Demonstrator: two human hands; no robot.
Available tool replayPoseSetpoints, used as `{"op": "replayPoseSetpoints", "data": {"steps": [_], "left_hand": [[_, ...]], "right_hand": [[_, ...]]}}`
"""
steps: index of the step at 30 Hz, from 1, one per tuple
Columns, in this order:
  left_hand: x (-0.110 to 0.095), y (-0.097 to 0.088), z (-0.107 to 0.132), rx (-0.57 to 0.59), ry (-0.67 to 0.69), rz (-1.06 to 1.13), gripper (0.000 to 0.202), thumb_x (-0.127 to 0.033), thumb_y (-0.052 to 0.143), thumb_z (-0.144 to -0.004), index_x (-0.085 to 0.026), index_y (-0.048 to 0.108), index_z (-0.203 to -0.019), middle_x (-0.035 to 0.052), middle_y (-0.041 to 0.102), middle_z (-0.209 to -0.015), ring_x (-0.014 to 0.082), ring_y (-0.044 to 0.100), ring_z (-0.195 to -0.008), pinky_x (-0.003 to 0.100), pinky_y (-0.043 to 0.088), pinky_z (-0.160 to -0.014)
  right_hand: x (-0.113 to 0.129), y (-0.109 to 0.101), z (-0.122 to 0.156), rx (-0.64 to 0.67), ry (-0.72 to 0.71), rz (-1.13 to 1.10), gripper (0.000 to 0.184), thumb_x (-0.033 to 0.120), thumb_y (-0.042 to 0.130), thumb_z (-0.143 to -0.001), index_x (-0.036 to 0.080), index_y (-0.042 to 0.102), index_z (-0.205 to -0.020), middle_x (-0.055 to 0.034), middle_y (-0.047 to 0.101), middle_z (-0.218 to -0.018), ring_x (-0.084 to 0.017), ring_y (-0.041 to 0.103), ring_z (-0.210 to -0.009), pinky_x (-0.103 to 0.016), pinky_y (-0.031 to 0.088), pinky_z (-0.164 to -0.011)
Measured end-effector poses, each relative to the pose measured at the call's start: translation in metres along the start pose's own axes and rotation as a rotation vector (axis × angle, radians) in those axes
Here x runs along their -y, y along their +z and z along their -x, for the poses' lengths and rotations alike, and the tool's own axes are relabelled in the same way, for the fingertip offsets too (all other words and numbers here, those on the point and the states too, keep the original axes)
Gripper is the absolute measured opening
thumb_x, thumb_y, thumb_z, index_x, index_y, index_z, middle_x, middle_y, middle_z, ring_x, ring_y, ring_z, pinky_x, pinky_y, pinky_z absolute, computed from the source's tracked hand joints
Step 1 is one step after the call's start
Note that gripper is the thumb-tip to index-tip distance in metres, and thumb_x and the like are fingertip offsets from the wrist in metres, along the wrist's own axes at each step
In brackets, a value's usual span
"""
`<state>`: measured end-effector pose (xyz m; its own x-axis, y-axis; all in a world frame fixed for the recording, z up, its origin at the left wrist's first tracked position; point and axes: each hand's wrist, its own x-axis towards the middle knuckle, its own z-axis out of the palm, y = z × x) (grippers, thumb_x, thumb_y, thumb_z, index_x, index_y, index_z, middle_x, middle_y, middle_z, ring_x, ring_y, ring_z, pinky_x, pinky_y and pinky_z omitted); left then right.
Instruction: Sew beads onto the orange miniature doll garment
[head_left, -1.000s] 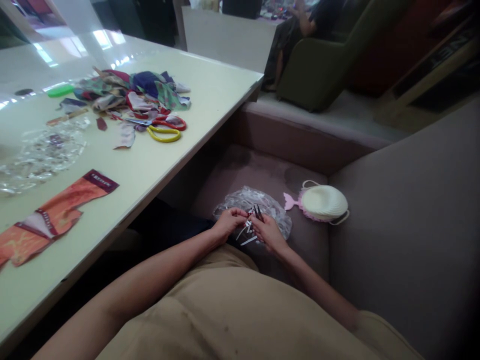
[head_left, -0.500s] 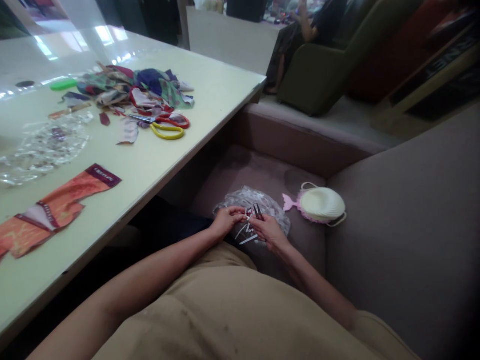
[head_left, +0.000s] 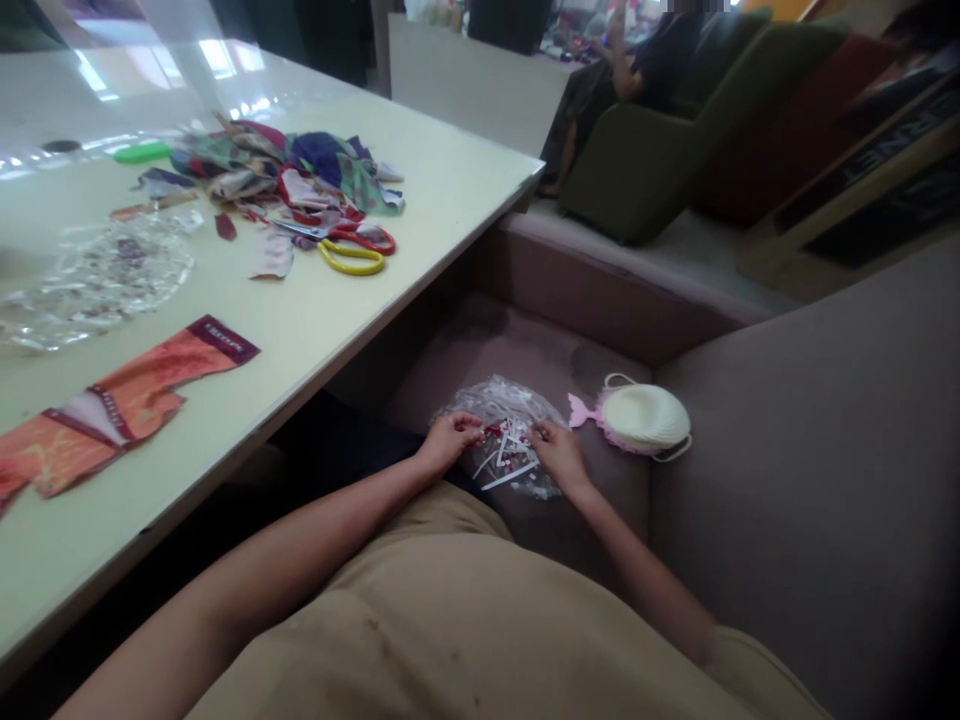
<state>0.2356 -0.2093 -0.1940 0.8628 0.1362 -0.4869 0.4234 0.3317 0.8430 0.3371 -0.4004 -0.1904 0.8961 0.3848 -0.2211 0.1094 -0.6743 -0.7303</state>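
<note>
Sofa seat: clear bag, crinkled, spread out. Cream shell purse beside it, contents hidden. Left hand, right hand over bag, apart; fingers curled, can't tell if either grips anything. White strips in or on bag, unclear which: thin, strewn, tiny red bits among them.

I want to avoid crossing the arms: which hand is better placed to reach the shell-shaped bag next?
Probably the right hand: it is nearer to the shell-shaped bag. The left hand is farther, on the other side of the white strips.
</note>
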Motion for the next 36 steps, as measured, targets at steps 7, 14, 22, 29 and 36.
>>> {"op": "replayPoseSetpoints", "data": {"steps": [7,14,22,29,36], "left_hand": [[-0.004,0.003,0.005,-0.02,0.054,0.056,0.02,-0.024,0.061,-0.089,-0.012,0.061,-0.105,0.0025,0.065,-0.088,0.0124,0.062,-0.072,0.03,0.054,-0.07],[-0.006,0.001,0.009,-0.051,0.064,0.14,0.02,-0.007,0.065,-0.075,-0.013,0.064,-0.094,0.0002,0.068,-0.068,0.0095,0.06,-0.058,0.021,0.046,-0.064],[-0.006,0.002,0.01,-0.023,0.051,0.153,0.022,-0.004,0.064,-0.075,-0.011,0.063,-0.096,0.0006,0.069,-0.068,0.0088,0.058,-0.055,0.02,0.043,-0.06],[-0.009,0.006,0.013,0.045,0.061,0.179,0.029,-0.006,0.068,-0.074,-0.012,0.061,-0.101,0.0011,0.07,-0.072,0.01,0.061,-0.06,0.022,0.047,-0.067],[-0.011,0.006,0.014,0.037,0.06,0.218,0.027,-0.004,0.066,-0.075,-0.011,0.061,-0.1,0.0006,0.07,-0.07,0.0095,0.062,-0.062,0.022,0.047,-0.069]], "right_hand": [[0.007,0.006,0.001,0.096,-0.059,0.121,0.028,0.037,0.057,-0.091,0.016,0.062,-0.109,-0.0054,0.063,-0.108,-0.016,0.062,-0.091,-0.036,0.053,-0.079],[-0.003,0.02,-0.002,0.082,0.013,0.296,0.034,0.037,0.056,-0.092,0.017,0.058,-0.119,-0.0081,0.059,-0.119,-0.019,0.06,-0.101,-0.041,0.052,-0.086],[0.001,0.021,-0.002,0.035,0.007,0.316,0.033,0.037,0.056,-0.092,0.017,0.058,-0.118,-0.0077,0.06,-0.117,-0.018,0.061,-0.098,-0.039,0.052,-0.084],[0.029,0.025,0.012,0.045,-0.158,0.223,0.022,0.036,0.054,-0.093,0.016,0.063,-0.093,0.0002,0.063,-0.079,-0.01,0.057,-0.066,-0.026,0.049,-0.062],[0.048,0.028,0.025,0.007,-0.323,0.197,0.02,0.029,0.052,-0.086,0.021,0.061,-0.07,0.0003,0.057,-0.06,-0.015,0.05,-0.057,-0.027,0.034,-0.054]]}}
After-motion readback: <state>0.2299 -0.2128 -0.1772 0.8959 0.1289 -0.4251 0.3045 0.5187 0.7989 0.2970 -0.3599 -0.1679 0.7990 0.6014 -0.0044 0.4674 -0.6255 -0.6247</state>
